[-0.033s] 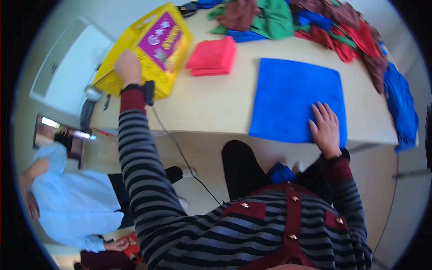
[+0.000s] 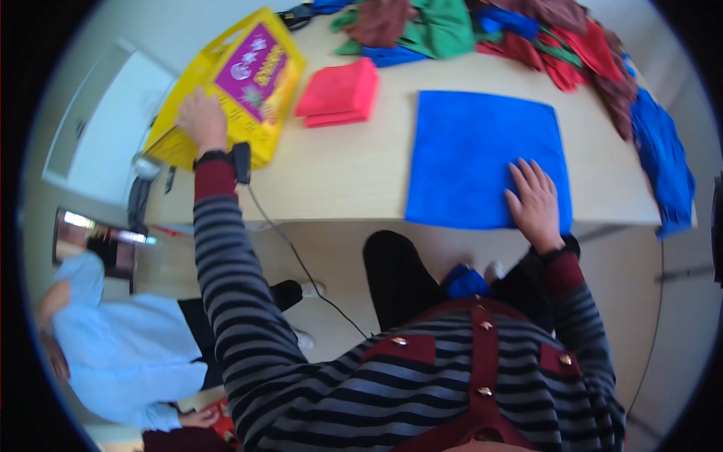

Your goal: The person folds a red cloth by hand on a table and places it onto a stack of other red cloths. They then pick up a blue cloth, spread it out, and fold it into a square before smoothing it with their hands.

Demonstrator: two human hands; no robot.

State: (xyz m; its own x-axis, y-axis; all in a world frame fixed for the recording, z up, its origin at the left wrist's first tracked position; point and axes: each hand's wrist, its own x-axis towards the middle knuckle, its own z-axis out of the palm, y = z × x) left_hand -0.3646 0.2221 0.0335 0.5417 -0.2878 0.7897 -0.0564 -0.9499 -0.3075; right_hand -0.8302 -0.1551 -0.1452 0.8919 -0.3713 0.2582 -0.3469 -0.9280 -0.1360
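A square blue cloth point(image 2: 474, 151) lies spread flat on the table, its near edge at the table's front edge. My right hand point(image 2: 536, 207) rests palm down on its near right part, fingers stretched out. At the left, my left hand point(image 2: 202, 120) is at the yellow box point(image 2: 282, 90), in front of its near side and opening. Its fingers are loosely bent and slightly apart, with nothing seen in them; the fingertips' undersides are hidden. Between box and blue cloth lies a folded red cloth stack point(image 2: 339, 92).
Rumpled green point(image 2: 444, 30), brown, red and blue cloths are heaped along the far right. A blue cloth point(image 2: 663, 162) hangs at the right table edge. A black cable point(image 2: 301, 260) runs from my left wrist. A person in a light blue shirt point(image 2: 128, 346) is at the left.
The whole view has shifted slightly, with the table things now a little further left and up. My left hand's fingers look less curled. My right hand stays flat on the blue cloth.
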